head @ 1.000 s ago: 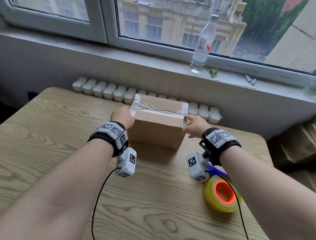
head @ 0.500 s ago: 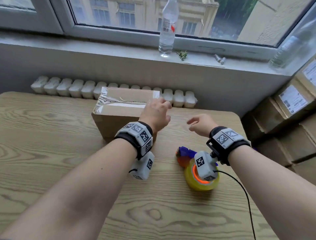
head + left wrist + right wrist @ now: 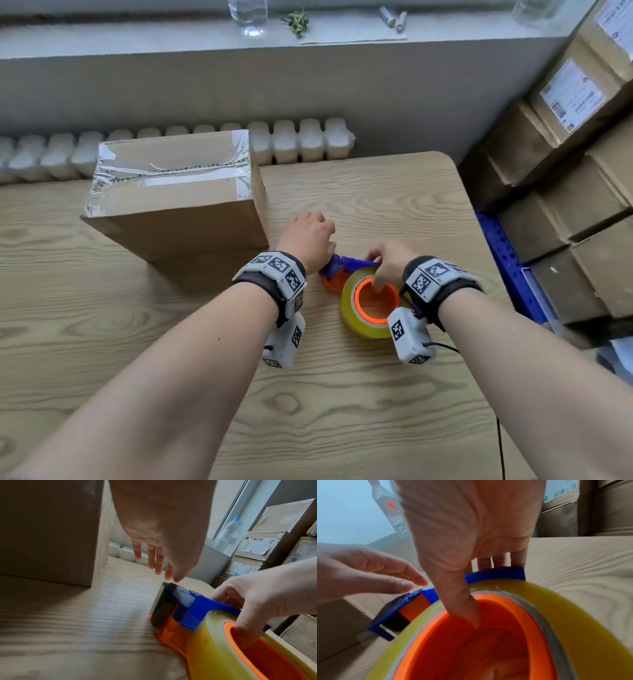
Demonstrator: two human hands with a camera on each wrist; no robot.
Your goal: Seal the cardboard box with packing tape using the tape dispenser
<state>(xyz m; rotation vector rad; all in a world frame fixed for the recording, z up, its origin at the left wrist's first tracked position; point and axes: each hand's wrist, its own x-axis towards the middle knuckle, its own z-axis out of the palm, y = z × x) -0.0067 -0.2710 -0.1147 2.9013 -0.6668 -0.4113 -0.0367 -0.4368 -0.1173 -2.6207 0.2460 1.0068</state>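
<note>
The cardboard box (image 3: 178,205) stands on the wooden table (image 3: 359,411) at the left, with clear tape across its top seam and down both ends. To its right lies the blue and orange tape dispenser (image 3: 346,267) with its yellow tape roll (image 3: 349,308). My right hand (image 3: 376,270) grips the dispenser, thumb (image 3: 467,609) inside the orange core and fingers over the blue frame (image 3: 494,574). My left hand (image 3: 325,240) hovers over the serrated blade end (image 3: 157,599), its fingers (image 3: 157,563) straight and just above it, holding nothing.
Labelled cardboard boxes (image 3: 565,144) are stacked beyond the table's right edge, above a blue crate (image 3: 507,267). A white radiator (image 3: 294,140) runs behind the table. A water bottle (image 3: 248,13) and two batteries (image 3: 392,17) sit on the windowsill.
Both hands left the box and moved right to the dispenser. The right hand has taken hold of it, and the left hand has come down over its blade end.
</note>
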